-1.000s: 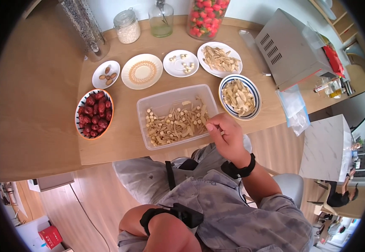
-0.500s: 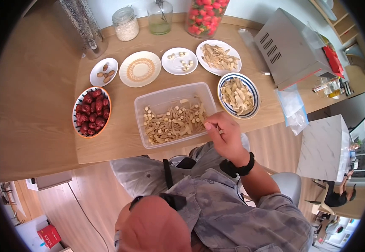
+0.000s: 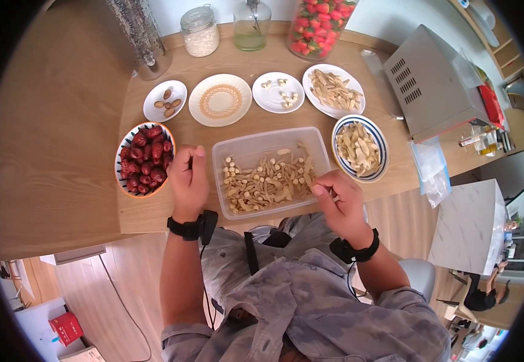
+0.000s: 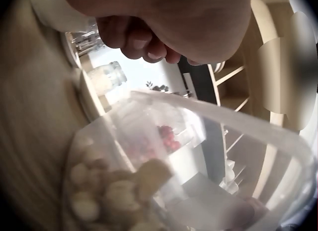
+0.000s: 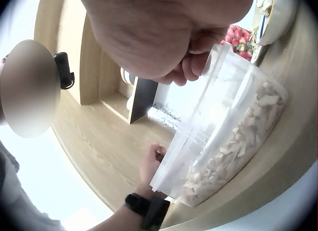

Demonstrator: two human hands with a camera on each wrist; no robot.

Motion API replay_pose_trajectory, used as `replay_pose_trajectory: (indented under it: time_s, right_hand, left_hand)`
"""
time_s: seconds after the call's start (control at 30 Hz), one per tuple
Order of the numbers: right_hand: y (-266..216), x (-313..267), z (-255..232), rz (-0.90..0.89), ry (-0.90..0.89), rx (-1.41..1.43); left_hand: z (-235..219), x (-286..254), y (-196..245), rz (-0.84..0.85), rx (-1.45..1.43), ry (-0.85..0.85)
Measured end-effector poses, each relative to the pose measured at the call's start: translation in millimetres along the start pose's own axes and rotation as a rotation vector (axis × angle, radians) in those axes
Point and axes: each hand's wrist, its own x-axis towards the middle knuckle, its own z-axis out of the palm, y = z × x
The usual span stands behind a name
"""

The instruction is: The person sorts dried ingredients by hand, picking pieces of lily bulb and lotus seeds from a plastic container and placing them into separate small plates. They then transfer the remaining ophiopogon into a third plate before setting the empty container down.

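My left hand (image 3: 189, 184) hovers between the bowl of red dates (image 3: 144, 158) and the clear plastic box (image 3: 217, 172), its fingers curled and nothing visible in them. At the box's lower right corner is my right hand (image 3: 341, 204), fingers also curled, with no object seen between them. Pale sticks and small round pieces (image 3: 268, 181) cover the box's bottom. The left wrist view has the curled fingers (image 4: 141, 39) above the near box wall (image 4: 238, 121). In the right wrist view the fingertips (image 5: 181, 72) are close to the box rim (image 5: 218, 57); whether they touch it is unclear.
Behind the box stand a plate of brown nuts (image 3: 149, 108), a patterned plate (image 3: 195, 102), a saucer with white pieces (image 3: 270, 102), and a plate (image 3: 349, 110) and striped bowl (image 3: 336, 151) of pale slices. Jars (image 3: 200, 42) and a grey appliance (image 3: 431, 84) stand farther back.
My left hand has come up from near my body to beside the date bowl. The right hand has stayed at the box's corner. The head view has shifted slightly.
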Motion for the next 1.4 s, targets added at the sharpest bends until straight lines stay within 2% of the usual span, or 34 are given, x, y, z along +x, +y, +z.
replay_pose_trajectory:
  time_s: [0.17,0.27,0.33,0.47,0.57,0.67,0.77,0.87,0.97,1.03,1.1,1.2,1.3,1.4]
  right_hand:
    - [-10,15,-7,0.099,-0.106,-0.03]
    - [-25,40,2,0.003,-0.214,0.011]
    - [-32,57,13,-0.077,-0.399,-0.097]
    - [-31,85,59,-0.279,-0.694,-0.248]
    - [-30,96,91,-0.305,-0.802,-0.325]
    - [-31,105,106,-0.216,-0.897,-0.362]
    - [-21,106,106,-0.268,-0.854,-0.308]
    - [-23,105,87,-0.347,-0.601,-0.149]
    - [-20,107,48,-0.153,-0.454,-0.053]
    - [-12,101,11,0.1,-0.371,0.019]
    - [17,90,-25,0.199,-0.193,0.024]
    - [49,77,-76,0.265,-0.036,-0.208]
    - [61,66,-108,0.346,0.029,-0.331]
    - [70,62,-124,0.435,0.022,-0.343]
  left_hand:
    - [6,-10,-30,-0.205,-0.135,-0.068]
    - [6,-14,-42,-0.277,-0.192,-0.109]
    - [5,-15,-45,-0.316,-0.208,-0.134]
    - [5,-15,-36,-0.248,-0.144,-0.127]
    - [4,-14,-34,-0.229,-0.11,-0.131]
    - [6,-14,-36,-0.195,-0.102,-0.106]
    - [7,-13,-36,-0.177,-0.112,-0.088]
    - [9,-13,-36,-0.165,-0.108,-0.084]
    - [8,-14,-38,-0.166,-0.09,-0.09]
    - [9,-14,-38,-0.148,-0.104,-0.084]
    - [8,-14,-40,-0.161,-0.086,-0.098]
    - [10,-15,-39,-0.165,-0.091,-0.1]
    - [11,-14,-41,-0.148,-0.103,-0.095]
    - [9,-14,-44,-0.145,-0.118,-0.11]
